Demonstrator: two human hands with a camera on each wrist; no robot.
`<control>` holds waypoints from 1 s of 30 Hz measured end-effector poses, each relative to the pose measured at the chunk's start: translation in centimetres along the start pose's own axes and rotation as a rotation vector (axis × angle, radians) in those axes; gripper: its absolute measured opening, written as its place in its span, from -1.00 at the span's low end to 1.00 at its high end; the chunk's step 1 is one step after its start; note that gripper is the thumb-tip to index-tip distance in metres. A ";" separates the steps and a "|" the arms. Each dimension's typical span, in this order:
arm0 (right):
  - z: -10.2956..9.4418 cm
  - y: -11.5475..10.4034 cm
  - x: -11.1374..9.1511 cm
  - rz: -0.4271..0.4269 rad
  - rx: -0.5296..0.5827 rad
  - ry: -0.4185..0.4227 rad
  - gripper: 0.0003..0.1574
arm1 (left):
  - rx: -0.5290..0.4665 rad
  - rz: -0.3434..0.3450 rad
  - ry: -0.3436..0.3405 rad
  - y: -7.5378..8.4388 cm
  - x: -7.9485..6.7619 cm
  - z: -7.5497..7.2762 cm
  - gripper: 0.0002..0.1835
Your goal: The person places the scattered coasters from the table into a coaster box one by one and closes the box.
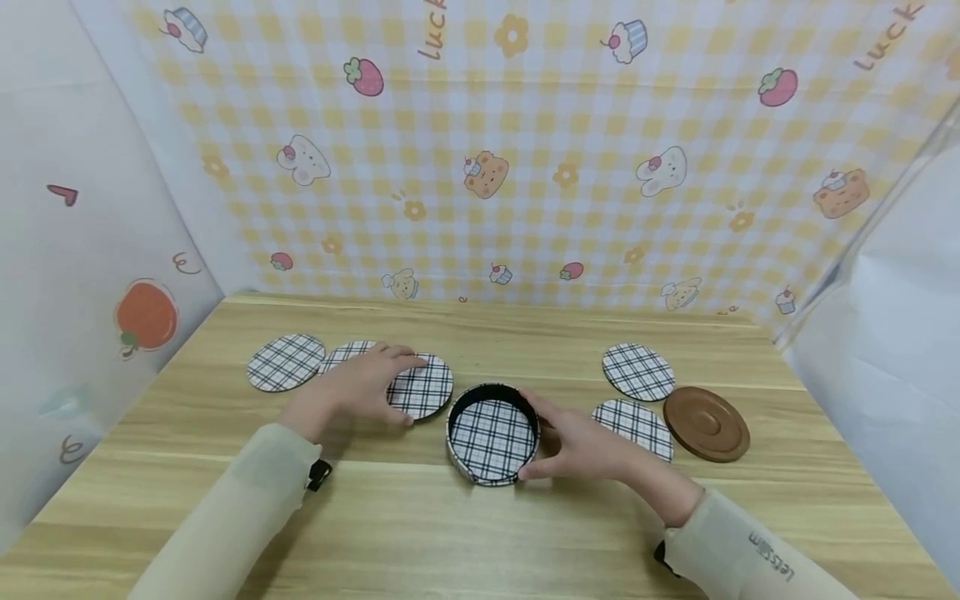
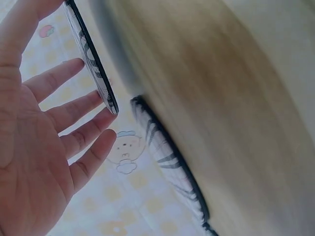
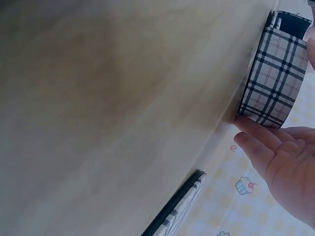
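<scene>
My left hand [image 1: 367, 383] holds a round plaid coaster [image 1: 426, 387] by its edge, between thumb and fingertips. In the left wrist view, this coaster [image 2: 93, 64] appears edge-on, with the fingertips along its rim and a gap between it and the wooden surface. My right hand [image 1: 583, 442] grips the side of a low, round plaid coaster holder [image 1: 491, 392] with a black inside, thumb at the near side and fingers at the far side. A plaid disc [image 1: 493, 437] lies flat in the holder. The right wrist view shows the holder's checked outer wall [image 3: 275, 73] against the fingers.
To the left lie two more plaid coasters, one at the far left [image 1: 285, 362] and one partly behind the left hand [image 1: 339, 357]. On the right are a back coaster [image 1: 637, 371], a front coaster [image 1: 636, 427] and a brown round disc [image 1: 707, 423]. A patterned cloth [image 1: 487, 233] hangs behind the table.
</scene>
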State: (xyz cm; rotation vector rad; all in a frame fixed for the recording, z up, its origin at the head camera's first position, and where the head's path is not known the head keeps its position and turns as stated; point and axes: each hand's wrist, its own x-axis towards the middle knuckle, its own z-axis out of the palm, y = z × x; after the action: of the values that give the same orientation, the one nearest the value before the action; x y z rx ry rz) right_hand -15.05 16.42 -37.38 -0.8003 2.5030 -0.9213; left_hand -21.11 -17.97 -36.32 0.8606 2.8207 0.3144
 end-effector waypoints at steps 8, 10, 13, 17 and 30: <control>0.0 -0.1 0.0 -0.009 -0.004 0.004 0.39 | 0.021 0.040 0.012 1.0 -1.6 -0.9 -0.03; -0.1 -0.2 0.0 -0.005 -0.005 0.006 0.40 | 0.031 0.058 0.019 1.2 -1.9 -1.0 -0.04; -0.1 -0.2 0.0 -0.004 -0.004 0.007 0.40 | 0.042 0.069 0.030 1.6 -2.1 -1.2 -0.04; -0.1 -0.3 0.1 -0.005 -0.003 0.006 0.40 | 0.056 0.068 0.050 1.9 -2.3 -1.3 -0.05; -0.1 -0.1 0.0 0.013 0.018 0.005 0.40 | 0.062 0.098 0.089 2.6 -2.5 -1.9 -0.06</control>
State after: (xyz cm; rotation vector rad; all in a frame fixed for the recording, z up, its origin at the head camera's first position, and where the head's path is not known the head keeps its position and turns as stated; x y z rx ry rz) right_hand -15.00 16.40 -37.26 -0.7766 2.4978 -0.9408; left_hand -18.11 -17.57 -33.61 1.0248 2.8889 0.2867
